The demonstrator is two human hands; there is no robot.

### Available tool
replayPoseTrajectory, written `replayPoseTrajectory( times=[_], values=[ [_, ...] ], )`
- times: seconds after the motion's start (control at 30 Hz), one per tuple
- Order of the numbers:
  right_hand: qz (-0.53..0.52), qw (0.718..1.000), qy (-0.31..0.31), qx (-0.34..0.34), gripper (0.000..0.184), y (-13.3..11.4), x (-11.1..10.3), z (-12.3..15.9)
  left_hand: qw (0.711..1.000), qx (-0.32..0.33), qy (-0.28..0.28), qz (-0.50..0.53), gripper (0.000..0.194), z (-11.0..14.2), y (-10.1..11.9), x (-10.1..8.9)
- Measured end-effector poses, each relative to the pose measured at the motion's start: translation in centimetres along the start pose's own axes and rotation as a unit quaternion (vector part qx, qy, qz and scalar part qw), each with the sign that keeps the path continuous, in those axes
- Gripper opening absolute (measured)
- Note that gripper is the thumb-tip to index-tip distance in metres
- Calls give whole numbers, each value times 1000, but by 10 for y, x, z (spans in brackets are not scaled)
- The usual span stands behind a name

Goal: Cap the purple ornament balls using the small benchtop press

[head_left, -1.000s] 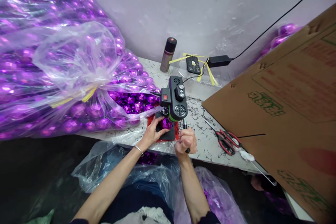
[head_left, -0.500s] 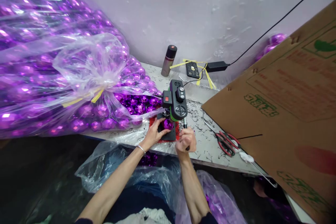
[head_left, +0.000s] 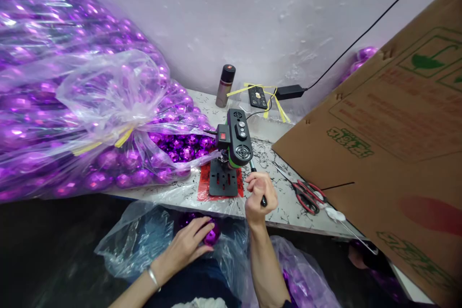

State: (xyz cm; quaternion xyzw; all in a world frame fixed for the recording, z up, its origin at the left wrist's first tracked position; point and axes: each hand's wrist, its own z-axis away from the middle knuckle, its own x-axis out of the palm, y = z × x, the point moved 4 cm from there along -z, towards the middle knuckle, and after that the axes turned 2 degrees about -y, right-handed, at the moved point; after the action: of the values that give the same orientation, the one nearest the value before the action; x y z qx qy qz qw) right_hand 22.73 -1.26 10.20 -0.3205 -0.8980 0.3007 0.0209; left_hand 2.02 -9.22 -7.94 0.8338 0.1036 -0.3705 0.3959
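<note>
A shiny purple faceted ball (head_left: 211,235) sits at the fingertips of my left hand (head_left: 185,245), with the thumb below it and the fingers over it. The hand is above the opened clear plastic bag (head_left: 124,238) at my lap, where more purple shows inside. My right hand (head_left: 260,198) is wrapped round the black-gripped lever (head_left: 264,201) of a small black hand press (head_left: 240,142). Nothing lies on the press's slotted black base plate (head_left: 223,185), which rests on a red sheet (head_left: 204,184).
At left a tied clear bag (head_left: 108,101) bulges with purple balls. Red-handled scissors (head_left: 306,196) lie by a large cardboard box (head_left: 378,154) on the right. A spray can (head_left: 225,85) and a black power adapter (head_left: 289,92) stand towards the wall. Black scraps litter the tabletop (head_left: 269,154).
My left hand has moved from the press down to the bag at my lap, and the ball is gone from the base plate. My right hand stays on the lever, slightly lower and further right.
</note>
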Motion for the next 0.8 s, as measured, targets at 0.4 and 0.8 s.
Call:
replayPoseTrajectory(
  times=[0.4,0.8],
  values=[
    [-10,1000,12,5,37,2,1,2,990,-26,139,-26,28,-80,-10,-73],
    [-12,1000,10,1,38,2,3,1,935,-302,-61,-175,42,-253,-90,-99]
  ],
)
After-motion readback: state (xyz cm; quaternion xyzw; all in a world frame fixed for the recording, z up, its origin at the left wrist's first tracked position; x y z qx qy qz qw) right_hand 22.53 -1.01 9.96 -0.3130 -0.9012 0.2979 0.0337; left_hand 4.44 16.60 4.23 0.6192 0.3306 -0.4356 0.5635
